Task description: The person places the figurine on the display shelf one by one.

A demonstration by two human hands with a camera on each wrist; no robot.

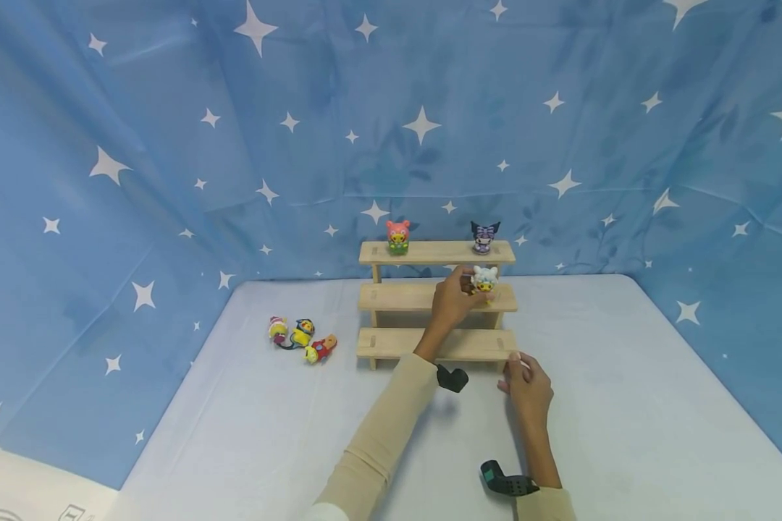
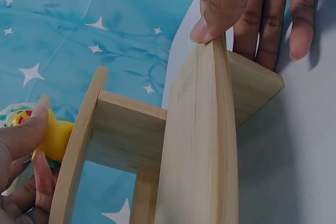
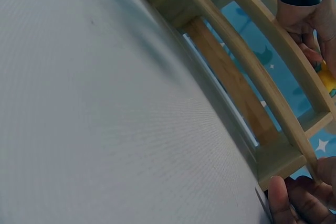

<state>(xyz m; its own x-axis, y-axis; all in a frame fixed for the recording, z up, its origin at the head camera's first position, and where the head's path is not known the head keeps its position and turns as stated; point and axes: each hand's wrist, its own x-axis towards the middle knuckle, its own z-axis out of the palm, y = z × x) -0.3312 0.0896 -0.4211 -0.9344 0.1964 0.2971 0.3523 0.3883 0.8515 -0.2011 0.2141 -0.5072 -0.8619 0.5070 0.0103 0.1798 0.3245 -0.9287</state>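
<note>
Nearest to us, on the white surface's (image 1: 625, 405) side, we saw a black wrist device (image 1: 505, 483) on the right forearm and a beige sleeve (image 1: 371, 449) over the left. The right hand (image 1: 526, 387) had its grip on the near right corner of a three-tier wooden stand (image 1: 439, 354), thumb on the board's edge and fingers down around its end. To the left of the stand, apart from it, three costumed figurines lay close together on the cloth: a red-and-yellow figurine (image 1: 319, 349), a blue-hooded figurine (image 1: 303, 333) and one with a pink-and-white hat, the striped-hat figurine (image 1: 278, 329).

The left hand (image 1: 452, 298) reached over the bottom tier (image 1: 404, 341), its grip closed about a white-hooded yellow figurine (image 1: 485, 281). That figurine was upright at the right end of the middle tier (image 1: 397, 297), its yellow lower body against the board; we could not tell whether its weight rested there.

Beyond, the top tier (image 1: 436, 252) bore two upright figurines well apart: a pink-hooded figurine (image 1: 398, 237) at left and a purple-and-black Kuromi-like figurine (image 1: 484, 237) at right. Behind everything hung a blue star-patterned curtain (image 1: 593, 130).
</note>
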